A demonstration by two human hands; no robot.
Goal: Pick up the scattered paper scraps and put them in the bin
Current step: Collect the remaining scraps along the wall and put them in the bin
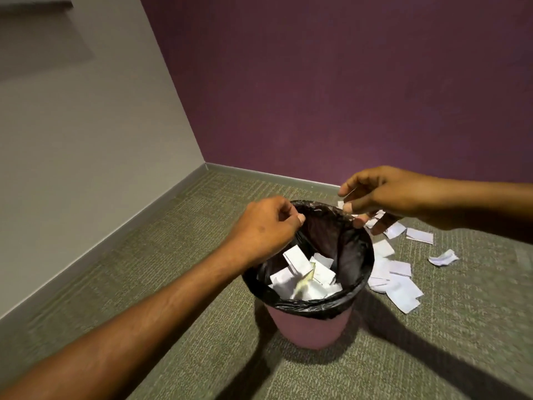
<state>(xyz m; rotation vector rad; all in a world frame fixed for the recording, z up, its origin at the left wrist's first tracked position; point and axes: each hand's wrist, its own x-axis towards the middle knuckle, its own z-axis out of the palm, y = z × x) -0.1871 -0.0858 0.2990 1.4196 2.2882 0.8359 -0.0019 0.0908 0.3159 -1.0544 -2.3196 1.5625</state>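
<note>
A pink bin (310, 327) with a black liner (354, 255) stands on the carpet, and several white paper scraps (302, 275) lie inside it. More white scraps (399, 287) are scattered on the floor just right of the bin, with a crumpled one (443, 257) farther right. My left hand (265, 226) sits at the bin's left rim, fingers curled, and seems to grip the liner's edge. My right hand (380, 194) hovers over the far right rim, thumb and fingers pinching what looks like a thin white scrap (341, 204).
The bin stands near a room corner where a grey wall (86, 140) on the left meets a purple wall (317, 82) behind. Grey-green carpet (187, 226) spreads left of and in front of the bin.
</note>
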